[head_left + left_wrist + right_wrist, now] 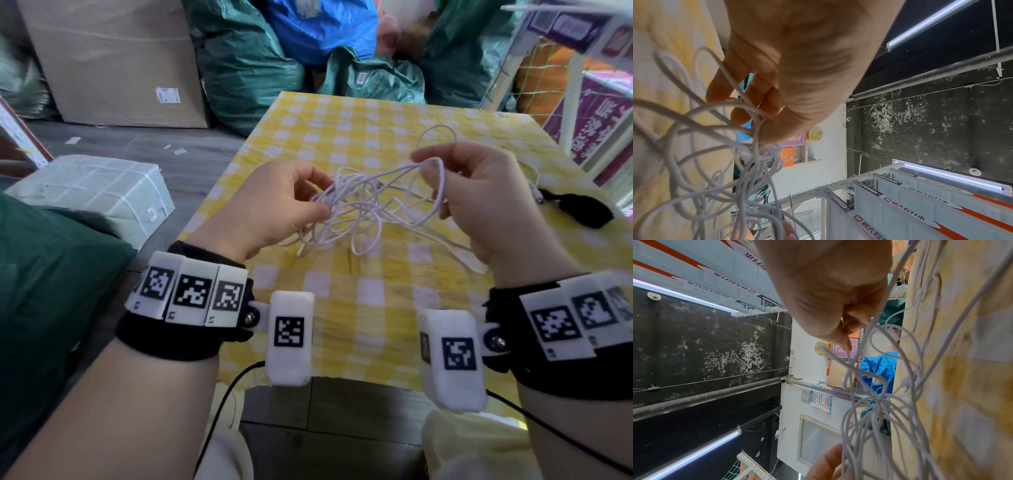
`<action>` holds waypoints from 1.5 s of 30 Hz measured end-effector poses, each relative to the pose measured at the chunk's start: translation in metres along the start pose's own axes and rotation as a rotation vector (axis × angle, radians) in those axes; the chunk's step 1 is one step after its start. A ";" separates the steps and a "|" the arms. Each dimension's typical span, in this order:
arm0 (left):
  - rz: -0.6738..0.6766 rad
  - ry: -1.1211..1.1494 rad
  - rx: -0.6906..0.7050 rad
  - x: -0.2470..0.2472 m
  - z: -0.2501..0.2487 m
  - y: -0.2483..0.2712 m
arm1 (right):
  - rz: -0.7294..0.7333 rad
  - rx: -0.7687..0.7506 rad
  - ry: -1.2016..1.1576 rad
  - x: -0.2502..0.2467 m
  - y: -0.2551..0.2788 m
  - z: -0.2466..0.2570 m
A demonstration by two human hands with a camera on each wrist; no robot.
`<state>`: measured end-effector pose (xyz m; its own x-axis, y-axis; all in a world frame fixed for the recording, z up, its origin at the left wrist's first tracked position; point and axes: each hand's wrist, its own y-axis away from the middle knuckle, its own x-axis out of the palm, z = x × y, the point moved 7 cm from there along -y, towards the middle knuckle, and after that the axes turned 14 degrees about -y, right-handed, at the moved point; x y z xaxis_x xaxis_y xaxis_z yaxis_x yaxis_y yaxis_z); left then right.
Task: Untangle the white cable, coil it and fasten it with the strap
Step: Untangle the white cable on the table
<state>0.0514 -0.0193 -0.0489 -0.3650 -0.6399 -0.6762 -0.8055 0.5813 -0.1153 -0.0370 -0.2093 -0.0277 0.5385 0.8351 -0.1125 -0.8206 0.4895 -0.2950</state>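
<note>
A thin white cable (359,205) hangs in a loose tangle between both hands, lifted above the yellow checked tablecloth (359,308). My left hand (291,202) pinches a bunch of strands at the tangle's left side, fingers curled round them (754,116). My right hand (455,178) pinches a loop of the cable (865,331) at the upper right and holds it up. One strand (455,253) trails down to the table under the right wrist. A black strap (579,209) lies on the table at the right, beyond the right hand.
The small table's left edge (219,192) drops to a grey floor with a wrapped white parcel (99,192). Green and blue sacks (260,61) and a cardboard box (113,58) crowd behind the table. A white rack (579,85) with purple signs stands at the right.
</note>
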 end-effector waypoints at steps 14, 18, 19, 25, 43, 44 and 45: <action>-0.238 0.121 -0.083 -0.028 0.019 -0.004 | -0.134 0.104 0.170 -0.019 -0.004 -0.007; -0.108 0.246 -0.016 -0.010 0.002 -0.002 | 0.101 0.127 0.170 0.015 0.006 -0.002; -0.084 0.262 0.000 -0.008 0.000 -0.001 | 0.181 0.134 0.190 0.023 0.009 -0.004; 0.031 0.319 0.080 0.005 -0.014 0.003 | 0.375 0.122 0.212 0.047 0.019 -0.013; -0.477 0.456 -0.395 -0.050 0.056 -0.001 | -0.272 0.064 0.144 -0.039 -0.013 -0.019; -0.448 0.356 -0.369 -0.048 0.053 -0.002 | -0.245 0.062 0.174 -0.035 -0.012 -0.019; -0.411 0.238 -0.341 -0.046 0.049 -0.004 | -0.223 0.058 0.205 -0.031 -0.012 -0.020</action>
<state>0.0945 0.0331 -0.0531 -0.0543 -0.8969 -0.4388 -0.9935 0.0925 -0.0661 -0.0400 -0.2461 -0.0392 0.7290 0.6403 -0.2419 -0.6843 0.6733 -0.2801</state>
